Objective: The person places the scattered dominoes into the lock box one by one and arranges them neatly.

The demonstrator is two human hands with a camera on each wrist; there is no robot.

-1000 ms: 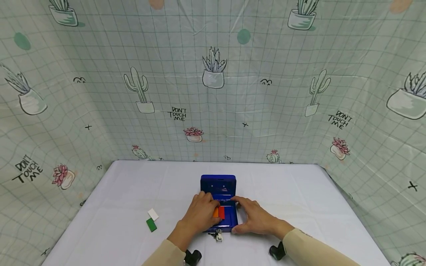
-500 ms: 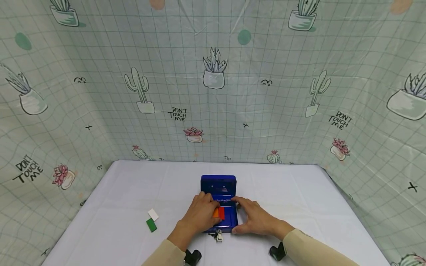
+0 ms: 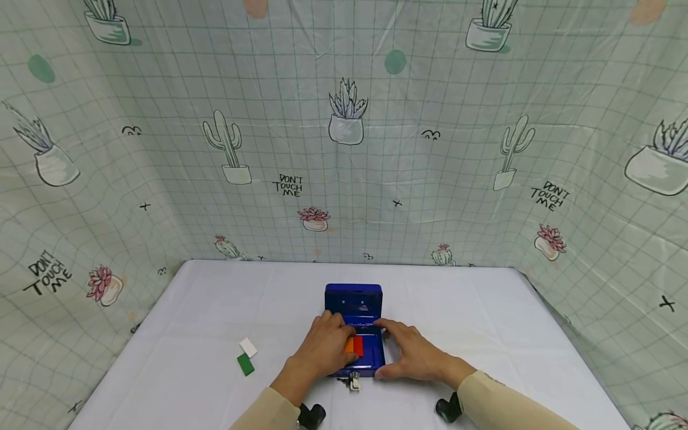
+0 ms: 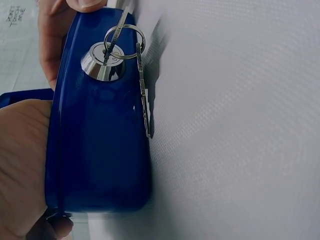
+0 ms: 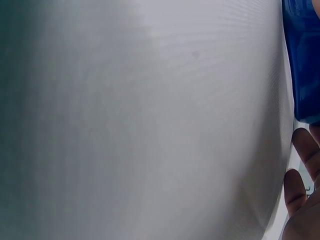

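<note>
An opened blue metal cash box [image 3: 371, 361] stands on the table, its lid [image 3: 353, 298] tilted up at the back. My left hand [image 3: 322, 343] reaches over its left side, with index finger and thumb around an orange block [image 3: 349, 344] and a red block [image 3: 358, 345] inside. The palm hides the box's left part. My right hand [image 3: 416, 352] holds the box's right side, thumb at the near corner and fingertips by the hinge. In the left wrist view, a key sits in the front lock [image 4: 102, 62], with a second key [image 4: 143, 92] hanging from the ring.
Left of the box, a white block [image 3: 248, 347] and a green block [image 3: 245, 364] lie on the white tablecloth [image 3: 215, 322]. Behind the table hangs a cactus-print curtain [image 3: 398, 167]. Black wrist devices [image 3: 448, 408] show at both sleeves.
</note>
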